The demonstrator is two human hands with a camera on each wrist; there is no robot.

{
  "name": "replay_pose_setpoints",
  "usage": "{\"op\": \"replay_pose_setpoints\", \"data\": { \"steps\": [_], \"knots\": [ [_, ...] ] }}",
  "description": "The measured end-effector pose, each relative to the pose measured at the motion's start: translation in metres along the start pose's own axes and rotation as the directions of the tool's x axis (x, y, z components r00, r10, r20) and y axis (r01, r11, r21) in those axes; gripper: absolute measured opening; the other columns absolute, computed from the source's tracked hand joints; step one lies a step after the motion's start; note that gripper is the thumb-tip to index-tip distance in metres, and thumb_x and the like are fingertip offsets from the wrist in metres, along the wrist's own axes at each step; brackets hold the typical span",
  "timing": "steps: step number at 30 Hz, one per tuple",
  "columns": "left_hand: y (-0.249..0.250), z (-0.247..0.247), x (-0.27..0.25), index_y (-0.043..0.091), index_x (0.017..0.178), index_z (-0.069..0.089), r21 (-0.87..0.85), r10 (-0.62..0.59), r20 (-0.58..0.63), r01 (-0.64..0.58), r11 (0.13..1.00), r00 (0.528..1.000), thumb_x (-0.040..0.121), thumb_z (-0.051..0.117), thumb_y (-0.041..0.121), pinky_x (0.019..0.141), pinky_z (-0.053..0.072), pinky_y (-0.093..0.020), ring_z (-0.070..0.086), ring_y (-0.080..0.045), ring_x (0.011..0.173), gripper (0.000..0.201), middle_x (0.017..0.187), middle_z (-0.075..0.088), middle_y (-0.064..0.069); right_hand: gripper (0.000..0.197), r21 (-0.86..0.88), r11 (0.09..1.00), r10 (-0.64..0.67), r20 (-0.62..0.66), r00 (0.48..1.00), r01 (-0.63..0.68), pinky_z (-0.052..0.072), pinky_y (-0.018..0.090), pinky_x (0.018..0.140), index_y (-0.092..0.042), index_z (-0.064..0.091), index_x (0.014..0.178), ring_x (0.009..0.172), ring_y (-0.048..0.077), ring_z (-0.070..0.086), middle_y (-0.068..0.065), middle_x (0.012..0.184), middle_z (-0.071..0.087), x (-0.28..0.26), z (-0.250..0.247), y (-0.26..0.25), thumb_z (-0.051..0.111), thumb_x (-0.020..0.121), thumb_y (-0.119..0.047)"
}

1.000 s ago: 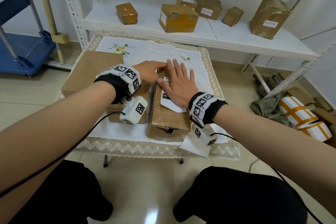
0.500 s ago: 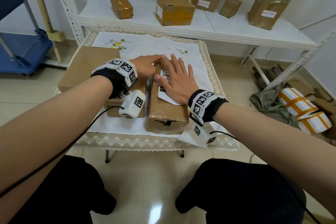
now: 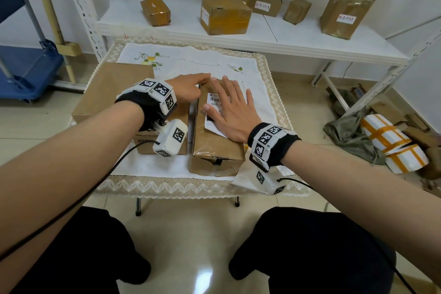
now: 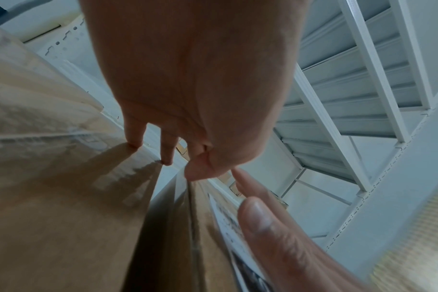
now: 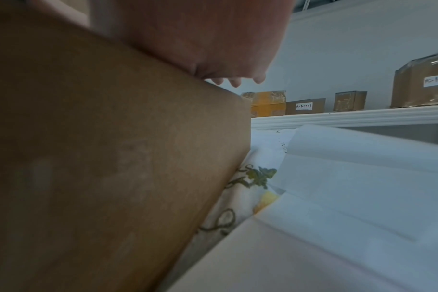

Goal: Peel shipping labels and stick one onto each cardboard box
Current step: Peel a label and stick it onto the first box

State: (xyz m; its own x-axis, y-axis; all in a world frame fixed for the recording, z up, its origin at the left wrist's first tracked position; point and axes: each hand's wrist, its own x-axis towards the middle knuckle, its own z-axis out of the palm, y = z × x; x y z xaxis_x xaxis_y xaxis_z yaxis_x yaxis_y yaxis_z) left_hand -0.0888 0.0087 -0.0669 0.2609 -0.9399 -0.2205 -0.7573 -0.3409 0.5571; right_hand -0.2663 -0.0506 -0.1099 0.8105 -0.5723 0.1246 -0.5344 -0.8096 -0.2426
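Two hands at work on one cardboard box (image 3: 216,150), near the front of the cloth-covered table (image 3: 267,93). Right hand (image 3: 230,112) flat, fingers straight and spread, pressing the shipping label (image 3: 212,112) onto the box top. Left hand (image 3: 188,89) loosely extended, fingertips touching the box's far left edge, gripping nothing. Smoothing step, by the look of it, with the label seemingly stuck. Next: rub down the edges, set this box aside, peel a fresh label for the larger box (image 3: 112,88) just beside.
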Motion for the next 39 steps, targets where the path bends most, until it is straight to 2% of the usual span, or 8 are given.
{"op": "replay_pose_setpoints", "data": {
  "steps": [3, 8, 14, 21, 27, 33, 36, 39],
  "knots": [
    [-0.002, 0.002, 0.002, 0.024, 0.156, 0.021, -0.005, -0.01, -0.002, 0.01, 1.0, 1.0, 0.092, 0.041, 0.006, 0.119, 0.017, -0.03, 0.022, -0.018, 0.148, 0.069, 0.161, 0.025, 0.003, 0.076, 0.004, 1.0, 0.002, -0.007, 1.0, -0.002, -0.004, 0.056, 0.122, -0.033, 0.001, 0.158, 0.154, 0.025, -0.007, 0.0, 0.168, -0.001, -0.003, 0.001, -0.001, 0.014, 0.094, -0.07],
    [-0.003, 0.005, 0.002, 0.025, 0.156, 0.022, -0.022, -0.027, -0.009, 0.027, 0.999, 1.0, 0.092, 0.043, 0.01, 0.121, 0.017, -0.031, 0.022, -0.018, 0.148, 0.068, 0.161, 0.025, 0.003, 0.074, -0.002, 1.0, 0.025, 0.0, 1.0, -0.025, -0.006, 0.054, 0.121, -0.032, 0.002, 0.159, 0.154, 0.025, -0.007, 0.001, 0.167, 0.001, -0.007, -0.001, -0.003, 0.02, 0.096, -0.068],
    [0.001, 0.003, -0.002, 0.025, 0.156, 0.02, 0.0, -0.035, -0.002, 0.035, 0.999, 0.999, 0.093, 0.046, 0.011, 0.119, 0.017, -0.03, 0.021, -0.019, 0.149, 0.069, 0.162, 0.022, 0.003, 0.076, -0.032, 0.998, 0.053, 0.025, 0.998, -0.052, -0.004, 0.057, 0.121, -0.032, 0.002, 0.159, 0.154, 0.026, -0.006, 0.004, 0.167, 0.003, -0.007, -0.005, -0.007, 0.023, 0.096, -0.069],
    [0.0, 0.002, -0.004, 0.023, 0.156, 0.018, 0.029, -0.019, 0.016, 0.019, 0.999, 1.0, 0.093, 0.044, 0.009, 0.121, 0.016, -0.034, 0.02, -0.02, 0.149, 0.07, 0.162, 0.021, 0.001, 0.075, 0.117, 0.965, 0.224, 0.087, 0.971, -0.234, -0.001, 0.06, 0.12, -0.031, 0.001, 0.159, 0.154, 0.029, -0.002, 0.005, 0.168, -0.002, 0.004, -0.022, -0.016, 0.024, 0.097, -0.067],
    [0.0, 0.003, -0.005, 0.021, 0.156, 0.017, 0.052, -0.012, -0.005, 0.012, 0.999, 1.0, 0.094, 0.041, 0.005, 0.121, 0.017, -0.034, 0.019, -0.023, 0.149, 0.068, 0.163, 0.02, -0.002, 0.072, 0.109, 0.949, 0.287, 0.093, 0.953, -0.297, 0.0, 0.061, 0.119, -0.027, 0.0, 0.159, 0.153, 0.032, -0.001, 0.006, 0.167, -0.002, 0.019, -0.02, -0.022, 0.026, 0.1, -0.06],
    [0.0, 0.004, -0.003, 0.019, 0.156, 0.016, 0.032, -0.011, 0.005, 0.011, 0.999, 1.0, 0.095, 0.045, 0.01, 0.12, 0.018, -0.034, 0.021, -0.024, 0.149, 0.068, 0.163, 0.02, -0.004, 0.07, -0.01, 0.98, 0.199, 0.044, 0.979, -0.199, 0.004, 0.066, 0.117, -0.027, 0.009, 0.157, 0.152, 0.035, 0.002, 0.005, 0.166, 0.005, 0.017, 0.002, -0.021, 0.025, 0.098, -0.062],
    [0.0, 0.005, -0.004, 0.02, 0.156, 0.016, 0.015, -0.021, 0.001, 0.021, 1.0, 1.0, 0.094, 0.041, 0.006, 0.12, 0.019, -0.033, 0.022, -0.024, 0.148, 0.068, 0.162, 0.021, -0.004, 0.073, -0.05, 0.984, 0.172, 0.012, 0.985, -0.171, -0.001, 0.064, 0.118, -0.027, 0.006, 0.158, 0.152, 0.037, -0.005, 0.007, 0.167, -0.002, 0.017, 0.003, -0.02, 0.023, 0.098, -0.063],
    [-0.002, 0.006, -0.003, 0.024, 0.156, 0.021, -0.006, -0.004, 0.029, 0.004, 1.0, 1.0, 0.089, 0.041, 0.005, 0.119, 0.023, -0.038, 0.027, -0.025, 0.146, 0.072, 0.161, 0.027, -0.002, 0.073, -0.063, 0.988, 0.144, -0.013, 0.99, -0.144, -0.004, 0.062, 0.119, -0.027, 0.003, 0.159, 0.152, 0.037, -0.008, 0.007, 0.167, -0.007, 0.016, 0.003, -0.022, 0.023, 0.099, -0.062]
  ]
}}
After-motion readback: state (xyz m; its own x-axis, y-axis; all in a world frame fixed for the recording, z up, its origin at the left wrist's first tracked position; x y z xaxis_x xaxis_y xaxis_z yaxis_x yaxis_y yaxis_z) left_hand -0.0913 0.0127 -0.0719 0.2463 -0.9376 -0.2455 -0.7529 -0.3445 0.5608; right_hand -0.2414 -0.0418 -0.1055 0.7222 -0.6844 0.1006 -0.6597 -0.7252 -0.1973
